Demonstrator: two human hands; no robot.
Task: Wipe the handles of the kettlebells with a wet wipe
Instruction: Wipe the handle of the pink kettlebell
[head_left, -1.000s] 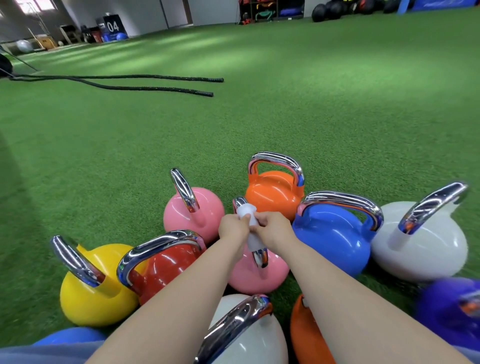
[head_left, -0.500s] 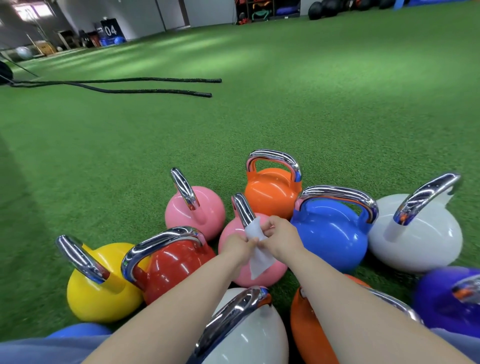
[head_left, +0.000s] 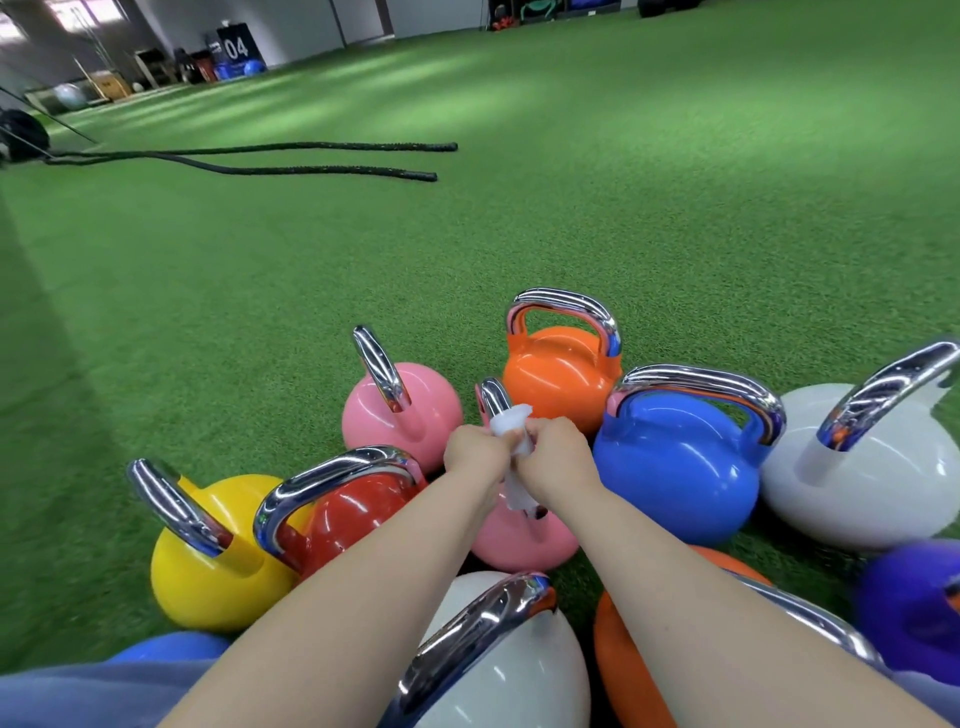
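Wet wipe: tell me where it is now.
Head view, lower centre: the wet wipe is wrapped around the near pink kettlebell's handle, held between left hand and right hand.

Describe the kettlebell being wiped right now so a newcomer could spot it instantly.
On the green turf floor, find the cluster of glossy coloured kettlebells near the camera. At its centre, between the red kettlebell and the blue kettlebell, sits a pink kettlebell. Unlike the other pink kettlebell behind it, both hands hold a white wet wipe around its chrome handle.
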